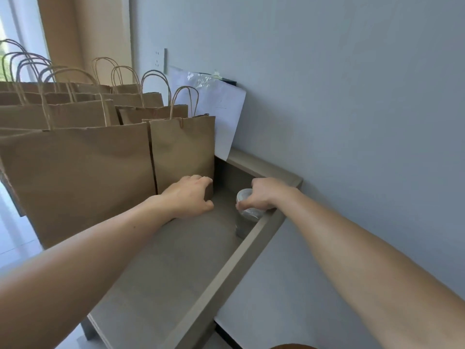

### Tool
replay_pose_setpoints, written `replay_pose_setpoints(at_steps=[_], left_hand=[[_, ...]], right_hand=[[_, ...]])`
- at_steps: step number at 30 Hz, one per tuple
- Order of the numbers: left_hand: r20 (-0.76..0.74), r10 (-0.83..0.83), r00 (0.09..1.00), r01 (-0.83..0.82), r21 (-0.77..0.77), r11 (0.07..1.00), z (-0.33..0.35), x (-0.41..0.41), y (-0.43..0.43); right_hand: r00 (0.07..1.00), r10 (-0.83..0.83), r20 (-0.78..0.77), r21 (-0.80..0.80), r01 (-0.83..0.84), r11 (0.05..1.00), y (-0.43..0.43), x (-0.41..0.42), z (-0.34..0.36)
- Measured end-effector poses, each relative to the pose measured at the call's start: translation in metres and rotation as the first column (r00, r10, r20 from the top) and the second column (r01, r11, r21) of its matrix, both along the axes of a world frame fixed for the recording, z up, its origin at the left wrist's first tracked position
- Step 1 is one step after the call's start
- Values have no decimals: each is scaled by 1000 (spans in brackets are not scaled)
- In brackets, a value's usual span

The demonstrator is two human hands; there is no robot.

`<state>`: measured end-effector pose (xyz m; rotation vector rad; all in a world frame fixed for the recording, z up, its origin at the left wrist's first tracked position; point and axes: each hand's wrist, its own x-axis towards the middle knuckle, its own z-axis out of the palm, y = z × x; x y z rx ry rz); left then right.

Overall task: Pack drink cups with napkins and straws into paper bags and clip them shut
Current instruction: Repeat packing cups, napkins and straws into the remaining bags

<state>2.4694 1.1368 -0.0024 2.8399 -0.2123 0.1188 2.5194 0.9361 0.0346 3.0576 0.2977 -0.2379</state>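
Several brown paper bags with twisted handles stand in rows on a grey shelf (176, 260). The nearest small bag (183, 147) stands at the right end of the row. My left hand (191, 195) rests against this bag's lower right corner, fingers curled round its edge. A clear plastic drink cup (245, 210) with a lid stands in the shelf's right corner. My right hand (264, 195) grips the cup's lid from above. No napkins, straws or clips are in view.
A large brown bag (83, 177) stands left of the small one. The shelf has a raised rim (241, 250) along its right side and back. White paper and a plastic sleeve (221, 109) lean on the grey wall (352, 96).
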Motion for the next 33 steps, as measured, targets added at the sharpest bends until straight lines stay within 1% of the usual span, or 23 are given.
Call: replay_pose_setpoints(at_steps=[2,4,7,9,11,13,15,17,19,23,26,29,33], left_hand=[[-2,-9,1000,9,-11,1000,-3,3,3],[-7,-12,1000,12,-7,1000,-6,5,5],[-23,-13,1000,13,1,1000,-7,6,7],[-22,-12,1000,12,8,1000,-6,6,8],[-9,-17,1000,17,15,1000,-2,6,8],[13,-20,1000,20,13,1000,5,6,5],[35,-16,999,16,4,1000,13,5,2],[54,-17,998,17,-3,1000,24,3,-3],[77,-17,997,18,-6,1000,35,1,-11],[121,-47,992,48,-8,999,55,-4,-40],[152,-94,984,96,-6,995,67,-10,-71],[180,-158,971,162,-6,987,72,-16,-110],[163,-247,955,253,-20,967,65,-27,-176]], right_hand=[[999,-20,-45,-18,19,1000,3,3,-2],[998,-18,-58,-22,17,1000,5,5,-5],[1000,-6,-2,3,6,1000,3,4,-14],[999,-2,38,47,0,999,1,3,-19],[997,-7,73,115,-1,993,0,2,-21],[993,-39,111,238,12,971,-1,0,-18],[986,-63,154,368,2,930,-4,-2,-9],[966,-77,248,446,-44,894,-11,-5,5],[931,-110,347,490,-80,868,-21,-10,23],[865,-186,466,560,-126,819,-58,-28,59],[831,-242,500,595,-126,794,-99,-51,76],[819,-290,495,610,-90,787,-145,-79,78],[818,-363,446,624,7,782,-209,-121,58]])
